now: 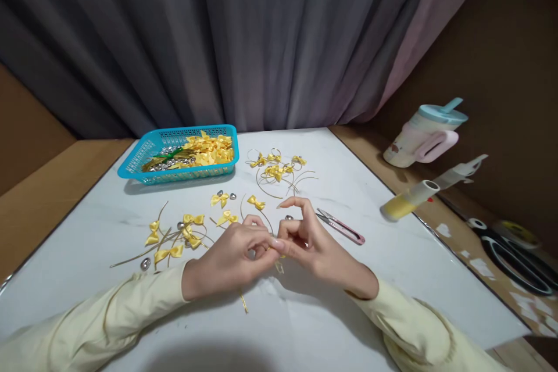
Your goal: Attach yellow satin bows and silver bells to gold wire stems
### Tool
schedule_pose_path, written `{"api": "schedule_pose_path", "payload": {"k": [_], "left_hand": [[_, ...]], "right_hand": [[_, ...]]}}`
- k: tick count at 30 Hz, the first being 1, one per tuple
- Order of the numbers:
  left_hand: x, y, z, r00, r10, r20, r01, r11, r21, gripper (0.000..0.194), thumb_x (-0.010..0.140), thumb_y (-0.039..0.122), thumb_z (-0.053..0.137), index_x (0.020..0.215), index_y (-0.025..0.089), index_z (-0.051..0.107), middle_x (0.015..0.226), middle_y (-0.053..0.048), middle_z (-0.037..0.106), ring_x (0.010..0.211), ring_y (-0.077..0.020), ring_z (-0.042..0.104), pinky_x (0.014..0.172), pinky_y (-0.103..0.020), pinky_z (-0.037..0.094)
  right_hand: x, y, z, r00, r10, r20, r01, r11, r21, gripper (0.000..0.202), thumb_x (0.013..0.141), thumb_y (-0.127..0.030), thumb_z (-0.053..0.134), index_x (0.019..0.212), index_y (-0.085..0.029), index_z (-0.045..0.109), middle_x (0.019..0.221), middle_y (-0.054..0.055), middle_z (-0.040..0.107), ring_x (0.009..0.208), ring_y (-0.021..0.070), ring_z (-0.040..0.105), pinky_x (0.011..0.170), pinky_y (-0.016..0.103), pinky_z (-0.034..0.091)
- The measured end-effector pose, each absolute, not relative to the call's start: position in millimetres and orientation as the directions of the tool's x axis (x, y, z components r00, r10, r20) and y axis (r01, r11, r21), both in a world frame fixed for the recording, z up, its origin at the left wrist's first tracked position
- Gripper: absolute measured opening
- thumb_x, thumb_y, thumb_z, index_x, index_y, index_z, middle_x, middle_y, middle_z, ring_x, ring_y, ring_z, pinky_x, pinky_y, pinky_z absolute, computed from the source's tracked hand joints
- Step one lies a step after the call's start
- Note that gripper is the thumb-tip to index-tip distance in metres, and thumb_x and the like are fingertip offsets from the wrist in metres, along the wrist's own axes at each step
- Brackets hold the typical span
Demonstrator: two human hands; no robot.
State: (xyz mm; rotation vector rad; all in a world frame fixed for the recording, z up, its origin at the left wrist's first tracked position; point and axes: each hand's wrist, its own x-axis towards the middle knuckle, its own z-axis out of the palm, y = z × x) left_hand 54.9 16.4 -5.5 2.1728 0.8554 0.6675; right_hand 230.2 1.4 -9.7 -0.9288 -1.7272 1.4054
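Note:
My left hand and my right hand meet over the middle of the table, fingertips pinched together. Between them is a thin gold cord, mostly hidden by the fingers, with one end showing below my left wrist. A bit of yellow shows under the fingertips; its shape is hard to make out. My right index finger arches above the pinch. Just beyond my hands lie a yellow ribbon bow and another yellow bow. Thread snips with pink handles lie right of my right hand.
A blue basket holds yellow bows and silver pieces. Finished-looking bows on looped cords lie at the back. Loose bows, cords and a silver bead are at left. On the right stand a tumbler, a glue bottle and black scissors.

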Motion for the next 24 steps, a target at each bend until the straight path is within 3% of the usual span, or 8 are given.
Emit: {"api": "schedule_pose_path", "payload": {"k": [3, 9, 14, 18, 24], "left_hand": [[54.8, 14.8, -3.9, 0.657, 0.743, 0.127, 0.373, -0.468, 0.801, 0.034, 0.081, 0.020, 0.049, 0.050, 0.018, 0.036, 0.048, 0.006, 0.030, 0.058, -0.0114, 0.038, 0.055, -0.021, 0.032], [54.6, 15.3, 0.1, 0.658, 0.753, -0.034, 0.358, -0.272, 0.893, 0.034, 0.080, 0.029, 0.052, 0.051, 0.017, 0.041, 0.056, 0.004, 0.041, 0.058, -0.0106, 0.040, 0.055, -0.022, 0.032], [54.8, 15.8, 1.9, 0.648, 0.761, 0.003, 0.321, -0.277, 0.906, 0.036, 0.081, 0.030, 0.053, 0.050, 0.017, 0.040, 0.055, 0.003, 0.041, 0.059, -0.0114, 0.041, 0.055, -0.023, 0.033], [52.9, 16.1, 1.4, 0.630, 0.774, 0.071, 0.308, -0.333, 0.891, 0.036, 0.081, 0.028, 0.052, 0.050, 0.018, 0.034, 0.055, 0.004, 0.037, 0.058, -0.0111, 0.038, 0.055, -0.023, 0.031], [52.4, 15.6, -1.1, 0.634, 0.767, 0.100, 0.319, -0.377, 0.870, 0.033, 0.082, 0.025, 0.050, 0.052, 0.018, 0.037, 0.054, 0.005, 0.035, 0.059, -0.0111, 0.038, 0.055, -0.022, 0.030]], "right_hand": [[228.3, 1.1, -12.0, -0.482, 0.874, 0.061, -0.031, 0.053, -0.998, 0.040, 0.086, -0.037, 0.054, 0.110, -0.023, 0.026, 0.058, -0.011, 0.040, 0.051, 0.0077, 0.035, 0.051, 0.021, 0.027], [227.0, 1.6, -6.9, -0.413, 0.910, 0.047, -0.177, -0.030, -0.984, 0.044, 0.080, -0.032, 0.061, 0.107, -0.024, 0.027, 0.052, -0.013, 0.042, 0.046, 0.0067, 0.034, 0.048, 0.021, 0.028], [226.8, 2.5, -6.7, -0.311, 0.947, 0.082, -0.183, 0.025, -0.983, 0.041, 0.080, -0.032, 0.061, 0.104, -0.024, 0.029, 0.050, -0.013, 0.043, 0.044, 0.0066, 0.033, 0.046, 0.021, 0.027], [227.4, 6.8, -12.0, -0.371, 0.926, 0.068, -0.220, -0.016, -0.975, 0.048, 0.077, -0.035, 0.066, 0.104, -0.024, 0.027, 0.057, -0.010, 0.052, 0.047, 0.0067, 0.039, 0.047, 0.020, 0.030], [225.9, 4.3, -11.6, -0.426, 0.902, 0.065, -0.224, -0.036, -0.974, 0.046, 0.079, -0.032, 0.064, 0.105, -0.024, 0.027, 0.059, -0.010, 0.050, 0.049, 0.0069, 0.039, 0.050, 0.021, 0.029]]}}
